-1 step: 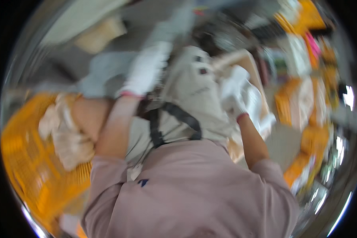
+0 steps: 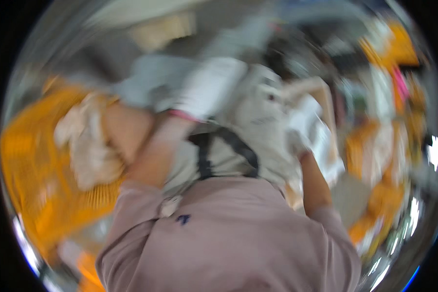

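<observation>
A blurred fisheye view looks down the front of a person wearing a dusty pink shirt (image 2: 228, 233). Both hands wear white gloves. The left hand (image 2: 210, 87), its glove ending in a pink cuff at the wrist, reaches forward and rests on the upper left part of a pale grey-beige garment (image 2: 250, 121) that is held up in front of the chest. The right hand (image 2: 304, 119) meets the right edge of the same garment, with light cloth bunched around the fingers. Motion blur hides the fingers of both hands, so whether they are clamped on the cloth or just pressed against it cannot be told. The hands are apart, one on each side of the garment.

The garment hangs between the two bare forearms, in the middle of the view, just above the shirt. A black strap (image 2: 226, 151) forms a loop across its lower part. A small dark spot shows near its upper right.

To the person's left sits an orange mesh basket (image 2: 24, 165), with a heap of cream cloth (image 2: 85, 146) lying against its inner edge, near the left forearm. To the right, more orange containers (image 2: 374, 160) holding whitish cloth stand stacked near the edge of the view, too smeared to describe further. A light grey cloth (image 2: 151, 78) lies beyond the left hand, and a tan box-like shape (image 2: 163, 29) sits further off at the top.
</observation>
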The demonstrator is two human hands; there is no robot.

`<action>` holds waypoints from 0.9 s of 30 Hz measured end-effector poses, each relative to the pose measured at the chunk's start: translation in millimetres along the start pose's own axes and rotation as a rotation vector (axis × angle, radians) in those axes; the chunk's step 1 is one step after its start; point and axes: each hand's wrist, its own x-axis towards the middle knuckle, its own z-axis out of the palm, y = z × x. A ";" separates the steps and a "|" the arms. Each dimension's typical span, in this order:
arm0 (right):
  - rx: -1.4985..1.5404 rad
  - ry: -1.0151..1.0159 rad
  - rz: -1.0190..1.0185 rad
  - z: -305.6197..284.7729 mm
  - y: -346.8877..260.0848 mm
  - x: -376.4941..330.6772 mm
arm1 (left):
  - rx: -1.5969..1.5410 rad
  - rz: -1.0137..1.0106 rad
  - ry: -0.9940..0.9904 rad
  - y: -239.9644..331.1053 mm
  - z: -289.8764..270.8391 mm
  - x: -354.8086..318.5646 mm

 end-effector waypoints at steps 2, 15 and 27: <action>-0.355 -0.189 -0.117 23.2 20.1 49.0 | -0.058 -0.048 0.078 13.4 -29.4 -33.8; 0.074 0.044 -0.397 -84.0 -158.2 30.2 | -0.058 -1.255 0.276 -139.9 -129.0 -266.0; 0.840 -0.214 -0.218 -115.6 -277.0 -41.1 | -0.662 0.110 0.584 89.3 -80.7 -94.9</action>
